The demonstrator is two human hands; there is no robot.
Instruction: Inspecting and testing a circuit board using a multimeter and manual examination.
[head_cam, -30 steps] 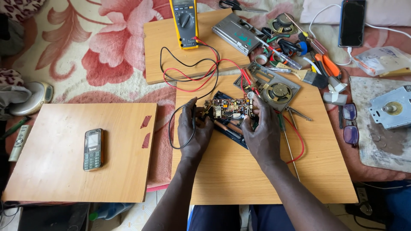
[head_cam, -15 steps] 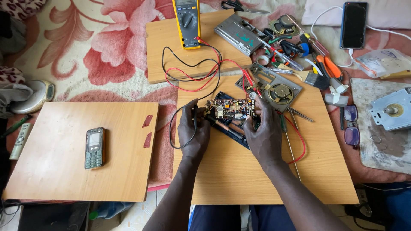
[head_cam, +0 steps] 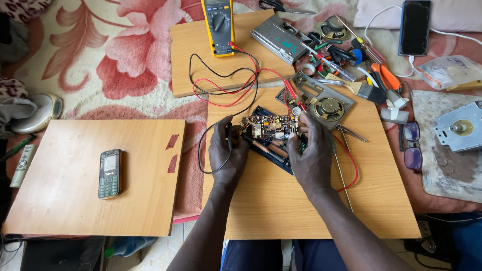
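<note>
we hold the circuit board [head_cam: 268, 126] with both hands: our left hand [head_cam: 227, 155] grips its left end, our right hand [head_cam: 310, 154] grips its right end. the board sits just below the yellow meter [head_cam: 217, 26], beside the speaker [head_cam: 329, 107].

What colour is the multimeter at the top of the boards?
Yellow casing with a dark grey face and dial, the handheld multimeter; head view.
</note>
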